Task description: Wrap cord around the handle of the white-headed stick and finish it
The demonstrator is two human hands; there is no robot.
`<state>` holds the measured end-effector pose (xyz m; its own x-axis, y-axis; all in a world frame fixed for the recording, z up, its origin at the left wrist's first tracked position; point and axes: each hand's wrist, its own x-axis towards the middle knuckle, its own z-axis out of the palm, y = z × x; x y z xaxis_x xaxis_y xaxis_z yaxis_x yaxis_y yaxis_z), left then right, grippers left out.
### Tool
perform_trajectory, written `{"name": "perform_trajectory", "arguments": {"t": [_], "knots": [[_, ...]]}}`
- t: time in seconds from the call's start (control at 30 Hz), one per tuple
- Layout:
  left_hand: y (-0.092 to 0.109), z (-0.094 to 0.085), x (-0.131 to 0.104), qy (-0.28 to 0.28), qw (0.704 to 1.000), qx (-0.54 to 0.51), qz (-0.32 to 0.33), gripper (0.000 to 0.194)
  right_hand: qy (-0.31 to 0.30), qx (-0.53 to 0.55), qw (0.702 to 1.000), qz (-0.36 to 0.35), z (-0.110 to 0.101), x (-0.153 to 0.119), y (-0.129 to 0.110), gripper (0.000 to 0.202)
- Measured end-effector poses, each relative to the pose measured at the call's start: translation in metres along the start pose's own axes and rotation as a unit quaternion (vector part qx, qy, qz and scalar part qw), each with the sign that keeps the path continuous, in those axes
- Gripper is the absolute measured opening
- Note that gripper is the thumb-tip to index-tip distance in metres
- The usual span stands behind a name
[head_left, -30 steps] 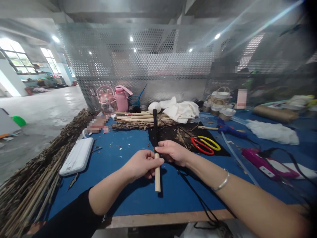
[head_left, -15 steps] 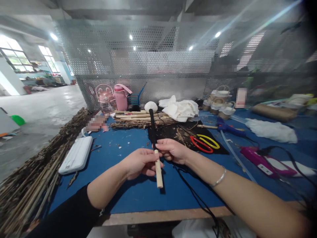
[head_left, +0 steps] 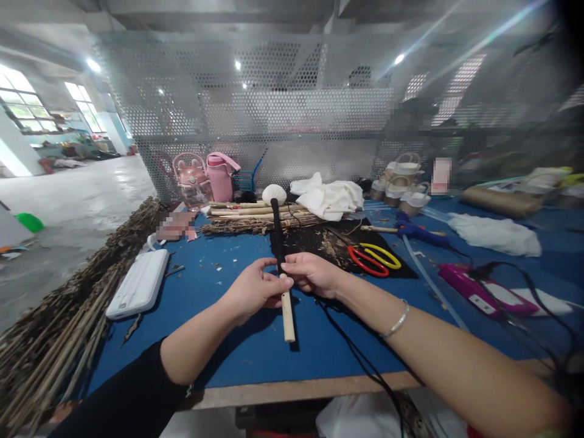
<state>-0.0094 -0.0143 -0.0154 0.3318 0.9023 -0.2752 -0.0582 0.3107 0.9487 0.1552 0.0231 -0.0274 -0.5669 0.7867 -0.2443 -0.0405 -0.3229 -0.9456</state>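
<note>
- The stick [head_left: 288, 319] slants above the near middle of the desk [head_left: 219, 359], held in both hands; its far end meets a white round head [head_left: 274, 194].
- Left hand [head_left: 253, 289]: grip pinching the bare wood, thumb on top.
- Right hand [head_left: 317, 275]: grip closed by the fingertips on the black wrapping [head_left: 277, 234], just above its lower edge.
- To work that edge neatly, probably best to steady the wood with the left and keep the wrapping snug with the right.
- Against a second ago, the stick leans further left, and the left thumb sits nearer the wrapping.
</note>
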Motion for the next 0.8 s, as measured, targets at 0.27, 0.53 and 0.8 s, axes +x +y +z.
{"name": "perform_trajectory", "arguments": {"t": [0.27, 0.53, 0.8], "knots": [[0.007, 0.001, -0.005, -0.04, 0.998, -0.039, 0.001, 0.069, -0.016, 0.026, 0.999, 0.033, 0.0, -0.003, -0.003, 0.031], [0.006, 0.002, -0.003, -0.043, 0.999, -0.004, -0.004, 0.056, 0.006, -0.009, 1.0, 0.017, 0.007, -0.002, -0.003, 0.031], [0.004, 0.002, 0.004, -0.042, 0.993, -0.1, -0.037, 0.017, 0.009, -0.048, 0.999, 0.018, 0.008, -0.002, -0.001, 0.028]]}}
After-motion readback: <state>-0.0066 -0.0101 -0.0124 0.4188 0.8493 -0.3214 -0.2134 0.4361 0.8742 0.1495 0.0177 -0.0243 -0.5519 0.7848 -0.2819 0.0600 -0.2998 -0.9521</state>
